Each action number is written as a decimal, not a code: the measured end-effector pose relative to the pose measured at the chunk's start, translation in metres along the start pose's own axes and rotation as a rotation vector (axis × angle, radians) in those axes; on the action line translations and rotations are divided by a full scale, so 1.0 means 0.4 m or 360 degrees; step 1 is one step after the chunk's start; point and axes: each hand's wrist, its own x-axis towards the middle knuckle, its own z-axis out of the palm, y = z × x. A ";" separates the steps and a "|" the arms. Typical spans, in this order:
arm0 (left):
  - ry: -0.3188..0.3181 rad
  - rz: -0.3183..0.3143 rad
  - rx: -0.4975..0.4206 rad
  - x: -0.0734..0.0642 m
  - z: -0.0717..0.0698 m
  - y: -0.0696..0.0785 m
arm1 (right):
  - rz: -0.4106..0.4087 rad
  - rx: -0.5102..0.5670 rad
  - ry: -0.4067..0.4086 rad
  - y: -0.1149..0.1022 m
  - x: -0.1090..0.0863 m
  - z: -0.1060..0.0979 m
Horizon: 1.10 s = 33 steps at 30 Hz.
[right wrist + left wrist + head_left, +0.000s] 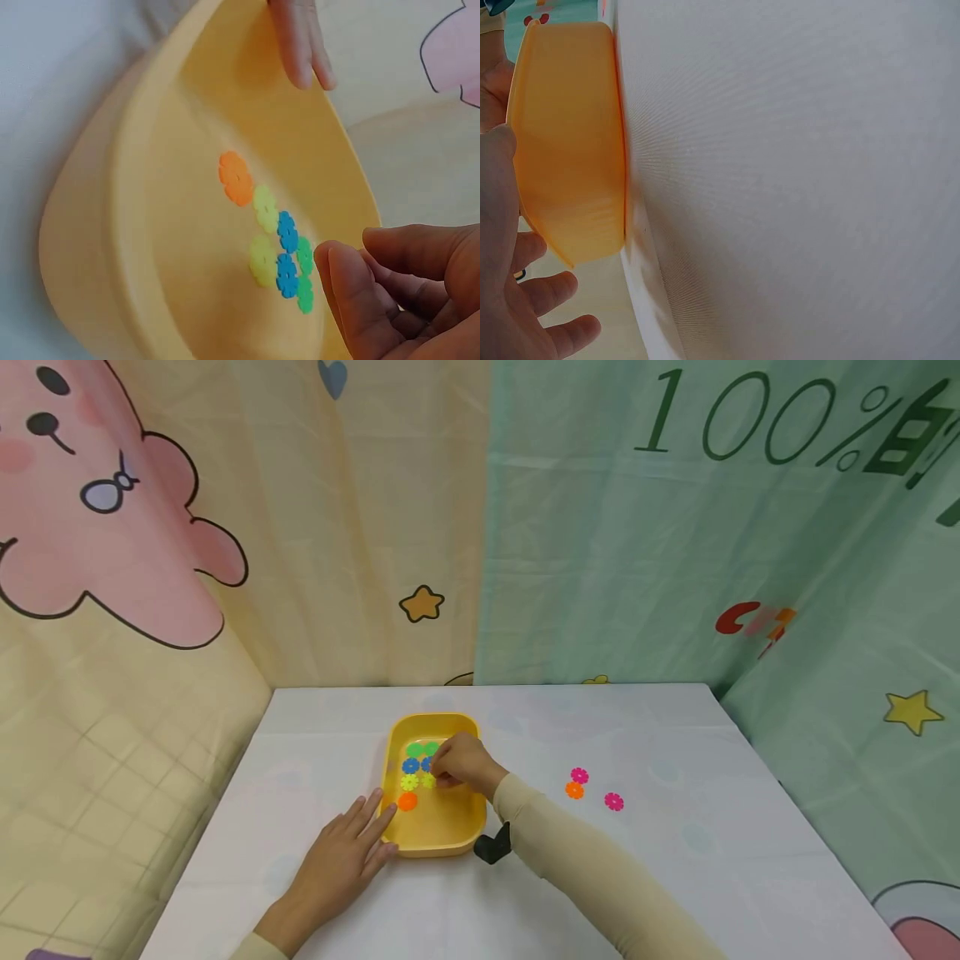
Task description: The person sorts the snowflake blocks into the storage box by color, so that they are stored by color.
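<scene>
A yellow tray [431, 835] stands on the white table with flower-shaped plastic pieces inside. In the tray lie two green pieces [304, 255], two blue pieces [287, 275], two yellow pieces [264, 206] and one orange piece [236, 178]. My left hand [341, 852] rests its spread fingers against the tray's left rim, thumb toward its near corner. Over the tray's right half, my right hand [467, 762] hovers with bent fingers beside the blue and yellow pieces. Its thumb [405, 244] stands a little apart from the fingertips, and no piece shows between them.
To the right of the tray lie two pink flower pieces [614, 802] and an orange one [574, 790] on the table [675, 893]. A black strap part [492, 845] shows at my right wrist. Printed curtains [600, 568] hang behind the table and at its sides.
</scene>
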 end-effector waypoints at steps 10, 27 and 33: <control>-0.0008 -0.0018 -0.0009 -0.003 0.006 -0.005 | -0.0020 0.0119 -0.0006 -0.003 -0.009 -0.097; 0.0015 -0.0013 0.0020 -0.001 0.003 0.002 | 0.0045 0.0203 0.0128 0.082 -0.042 -0.309; -0.0002 -0.0008 0.0016 0.000 0.003 0.000 | 0.0084 0.0208 0.0194 0.124 -0.070 -0.396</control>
